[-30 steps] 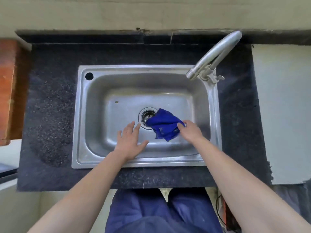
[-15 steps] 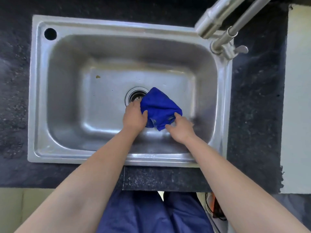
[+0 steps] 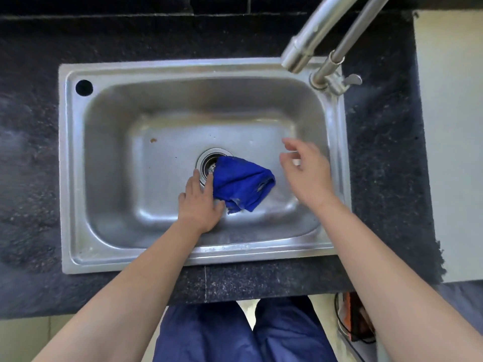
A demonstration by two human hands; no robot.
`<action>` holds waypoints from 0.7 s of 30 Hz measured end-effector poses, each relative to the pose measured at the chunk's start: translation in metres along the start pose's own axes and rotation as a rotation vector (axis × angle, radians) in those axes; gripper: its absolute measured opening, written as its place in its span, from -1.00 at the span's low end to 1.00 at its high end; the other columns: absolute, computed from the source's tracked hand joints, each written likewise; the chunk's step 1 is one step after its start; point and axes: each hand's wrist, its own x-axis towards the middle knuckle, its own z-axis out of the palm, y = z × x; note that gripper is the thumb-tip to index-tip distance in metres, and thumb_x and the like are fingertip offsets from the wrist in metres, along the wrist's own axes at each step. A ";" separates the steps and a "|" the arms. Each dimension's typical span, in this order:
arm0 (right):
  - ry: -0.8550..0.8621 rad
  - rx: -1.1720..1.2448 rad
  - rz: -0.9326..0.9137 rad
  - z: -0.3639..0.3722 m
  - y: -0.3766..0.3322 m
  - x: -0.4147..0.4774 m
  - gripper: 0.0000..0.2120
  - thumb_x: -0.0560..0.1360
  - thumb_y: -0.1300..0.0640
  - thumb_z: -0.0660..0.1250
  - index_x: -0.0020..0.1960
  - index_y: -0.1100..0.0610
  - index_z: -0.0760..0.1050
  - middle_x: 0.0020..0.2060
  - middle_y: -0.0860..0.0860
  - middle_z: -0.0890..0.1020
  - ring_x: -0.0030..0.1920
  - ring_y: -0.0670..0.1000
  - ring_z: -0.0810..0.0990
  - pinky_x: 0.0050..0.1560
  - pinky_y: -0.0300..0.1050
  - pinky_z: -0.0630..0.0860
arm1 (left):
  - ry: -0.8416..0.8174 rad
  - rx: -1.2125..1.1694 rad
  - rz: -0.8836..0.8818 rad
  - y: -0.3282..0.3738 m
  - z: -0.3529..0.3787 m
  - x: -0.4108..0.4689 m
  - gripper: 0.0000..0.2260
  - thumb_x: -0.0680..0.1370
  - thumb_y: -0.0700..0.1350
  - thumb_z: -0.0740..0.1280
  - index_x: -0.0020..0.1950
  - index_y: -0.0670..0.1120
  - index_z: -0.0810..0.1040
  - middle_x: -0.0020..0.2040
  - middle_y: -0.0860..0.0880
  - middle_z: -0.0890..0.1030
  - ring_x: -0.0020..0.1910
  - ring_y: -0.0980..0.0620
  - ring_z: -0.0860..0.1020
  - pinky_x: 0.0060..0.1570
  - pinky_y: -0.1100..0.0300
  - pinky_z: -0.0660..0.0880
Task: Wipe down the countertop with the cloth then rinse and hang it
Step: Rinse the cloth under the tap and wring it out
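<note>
A crumpled blue cloth (image 3: pixel 240 182) lies on the floor of the steel sink (image 3: pixel 104 158), partly over the drain (image 3: pixel 209 162). My left hand (image 3: pixel 200 202) lies flat at the cloth's left edge, fingers straight, index finger and thumb touching the fabric. My right hand (image 3: pixel 305 171) hovers above the basin to the right of the cloth, fingers loosely curled, holding nothing. The faucet spout (image 3: pixel 311 37) hangs over the sink's back right corner, with its small handle (image 3: pixel 351 79) beside the base. No water runs.
Dark speckled countertop (image 3: pixel 31 163) surrounds the sink. A pale panel (image 3: pixel 452 131) lies on the right. A small brown speck (image 3: pixel 153 140) sits on the basin floor. My legs in blue trousers (image 3: pixel 235 333) stand below the counter's front edge.
My right hand has let go of the cloth and lifted away to the right. The left hand has flattened beside the cloth, which now lies on the sink floor.
</note>
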 end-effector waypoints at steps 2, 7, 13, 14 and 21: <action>0.209 0.099 -0.041 -0.024 -0.014 0.005 -0.72 0.59 0.14 0.30 0.29 0.06 0.54 0.12 -0.07 0.55 -0.05 -0.36 0.51 0.00 -0.55 0.36 | -0.021 -0.041 -0.007 0.000 0.000 -0.001 -0.31 0.61 0.16 0.17 0.62 -0.04 -0.05 0.61 -0.21 -0.06 0.58 -0.17 -0.01 0.45 -0.12 0.18; 0.596 0.287 -0.024 -0.061 -0.029 0.034 -0.63 0.53 0.05 0.34 0.29 0.12 0.39 0.21 0.00 0.41 -0.04 -0.12 0.59 0.04 -0.26 0.53 | -0.037 -0.079 -0.015 -0.009 -0.003 -0.007 -0.35 0.61 0.12 0.20 0.61 -0.05 0.03 0.59 -0.18 0.09 0.54 -0.18 0.12 0.41 -0.11 0.26; 0.425 0.029 -0.059 -0.061 -0.024 0.066 -0.53 0.58 0.03 0.28 0.47 0.08 0.37 0.26 -0.04 0.51 0.22 -0.07 0.52 0.29 -0.19 0.45 | -0.068 -0.148 -0.040 -0.020 -0.007 -0.017 -0.43 0.62 0.10 0.21 0.57 -0.05 0.15 0.57 -0.13 0.11 0.47 -0.20 0.23 0.35 -0.07 0.32; 0.450 0.038 -0.065 -0.057 -0.024 0.065 -0.54 0.56 0.04 0.28 0.45 0.07 0.39 0.25 -0.04 0.52 0.22 -0.05 0.52 0.30 -0.10 0.46 | -0.093 -0.147 -0.038 -0.021 -0.007 -0.016 -0.41 0.62 0.12 0.21 0.59 -0.05 0.12 0.59 -0.14 0.07 0.51 -0.19 0.18 0.39 -0.07 0.29; 0.393 -0.061 -0.192 -0.037 -0.010 0.046 -0.47 0.52 0.15 0.23 0.49 0.14 0.33 0.39 0.06 0.44 0.38 0.04 0.42 0.42 -0.02 0.36 | -0.185 -0.012 -0.030 -0.017 0.002 -0.011 -0.31 0.61 0.25 0.12 0.62 -0.05 -0.03 0.61 -0.19 -0.17 0.57 -0.23 -0.07 0.47 -0.12 0.23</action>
